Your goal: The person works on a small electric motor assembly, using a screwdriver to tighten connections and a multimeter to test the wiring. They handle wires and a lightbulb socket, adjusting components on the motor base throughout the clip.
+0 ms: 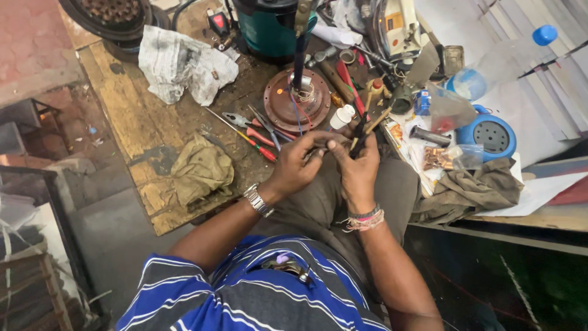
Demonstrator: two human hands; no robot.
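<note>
In the middle of the frame the two hands meet close together over the person's lap. The left hand (298,167) has its fingers curled shut around the end of a thin dark wire (298,58). The wire runs up from the hands to the round brown motor plate (283,105) on the bench, in the upper middle of the frame. The right hand (357,167) is closed too, and it pinches a small dark hand tool (358,140) whose tip points up near the wire end. The tip is too small to see well.

It looks like the person is working on the wire end, maybe stripping or trimming it. The next move seems to need a steady hold with the left hand and a gentle squeeze of the tool, so the thin wire does not snap.

Red-handled pliers (252,127) and a screwdriver (242,136) lie just left of the hands on the wooden bench (122,104). A crumpled newspaper (184,64) sits in the upper left. A blue round part (488,133) and a plastic bottle (502,61) lie to the right. A rag (468,189) sits at the right edge of the lap.
</note>
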